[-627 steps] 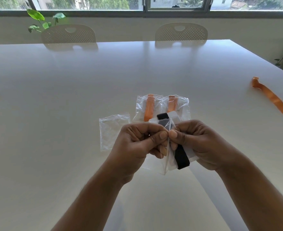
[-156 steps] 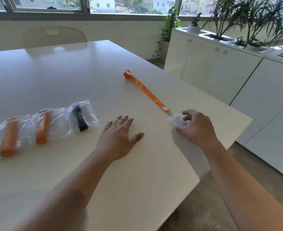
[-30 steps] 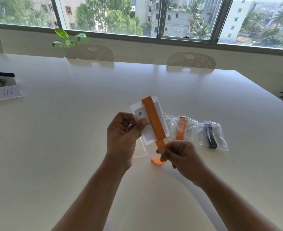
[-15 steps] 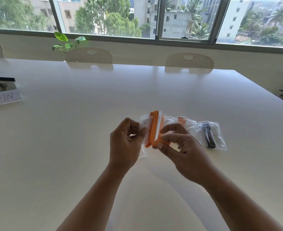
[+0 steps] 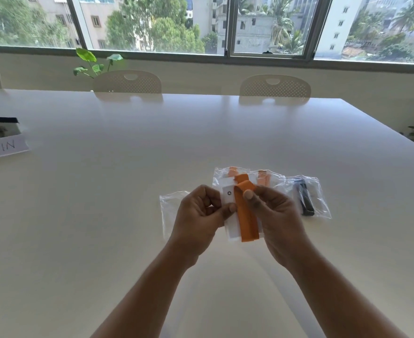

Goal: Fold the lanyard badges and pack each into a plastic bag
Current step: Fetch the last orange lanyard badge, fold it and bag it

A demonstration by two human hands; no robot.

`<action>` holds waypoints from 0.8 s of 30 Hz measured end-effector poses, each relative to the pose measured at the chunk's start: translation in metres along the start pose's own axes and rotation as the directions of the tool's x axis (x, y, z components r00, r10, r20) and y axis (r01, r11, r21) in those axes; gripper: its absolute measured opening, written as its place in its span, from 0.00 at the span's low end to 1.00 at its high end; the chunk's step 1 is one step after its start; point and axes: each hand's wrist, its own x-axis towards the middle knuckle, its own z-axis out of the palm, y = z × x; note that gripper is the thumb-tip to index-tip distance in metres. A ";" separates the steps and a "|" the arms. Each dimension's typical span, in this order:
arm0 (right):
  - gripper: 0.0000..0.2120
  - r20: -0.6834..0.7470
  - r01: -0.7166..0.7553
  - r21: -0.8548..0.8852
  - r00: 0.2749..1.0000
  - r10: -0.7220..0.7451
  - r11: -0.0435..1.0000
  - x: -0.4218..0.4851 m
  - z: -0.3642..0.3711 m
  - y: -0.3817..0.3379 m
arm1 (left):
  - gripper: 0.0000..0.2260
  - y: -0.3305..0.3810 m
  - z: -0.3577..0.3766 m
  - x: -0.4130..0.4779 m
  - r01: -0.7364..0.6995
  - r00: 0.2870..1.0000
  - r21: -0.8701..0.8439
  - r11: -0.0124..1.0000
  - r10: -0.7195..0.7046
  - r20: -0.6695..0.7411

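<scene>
Both hands hold one white badge (image 5: 230, 224) with an orange lanyard (image 5: 247, 215) folded lengthwise over its front. My left hand (image 5: 198, 215) pinches the badge's left edge with the thumb on its face. My right hand (image 5: 276, 215) grips the right side, thumb pressing the strap's folded top. An empty clear plastic bag (image 5: 169, 208) lies flat on the table just left of my left hand. Behind the hands lie two bags holding orange lanyards (image 5: 263, 178) and one bag holding a black lanyard (image 5: 307, 197).
The white table (image 5: 128, 191) stretches far ahead and to both sides. A paper sign with handwriting (image 5: 2, 147) and a dark-edged item lie at the far left. Two pale chairs (image 5: 274, 86) stand behind the table, a small plant (image 5: 93, 64) beside the left one.
The loose strap end has been wrapped up around the badge over the last second. The badge has come down lower and turned its face toward me. My right thumb now sits on the fold's top.
</scene>
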 end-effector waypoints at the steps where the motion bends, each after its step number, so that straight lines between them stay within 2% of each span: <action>1: 0.12 0.016 0.007 -0.026 1.000 -0.006 1.000 0.000 -0.003 0.003 | 0.10 -0.001 0.000 0.000 0.011 1.000 -0.002 1.000 -0.011 0.004; 6: 0.21 0.149 0.102 -0.242 0.987 -0.066 0.965 -0.001 -0.015 0.013 | 0.13 -0.002 0.000 -0.001 0.066 0.997 -0.039 0.997 -0.065 0.032; 13: 0.29 0.185 0.132 -0.276 0.979 -0.082 0.952 0.000 -0.017 0.019 | 0.15 0.000 -0.004 0.001 0.058 0.996 0.047 0.997 -0.061 0.070; 17: 0.35 0.231 0.129 -0.280 0.971 -0.064 0.951 0.000 -0.020 0.016 | 0.10 0.001 -0.009 0.002 0.037 0.992 0.078 0.996 -0.046 0.117; 20: 0.30 0.195 0.154 -0.315 0.976 -0.095 0.936 -0.001 -0.023 0.010 | 0.06 0.003 -0.010 0.002 0.010 0.985 0.130 0.992 -0.032 0.167; 24: 0.19 0.189 0.176 -0.273 0.974 -0.127 0.946 -0.003 -0.022 0.008 | 0.11 0.005 -0.013 0.003 0.006 0.980 0.192 0.981 -0.044 0.194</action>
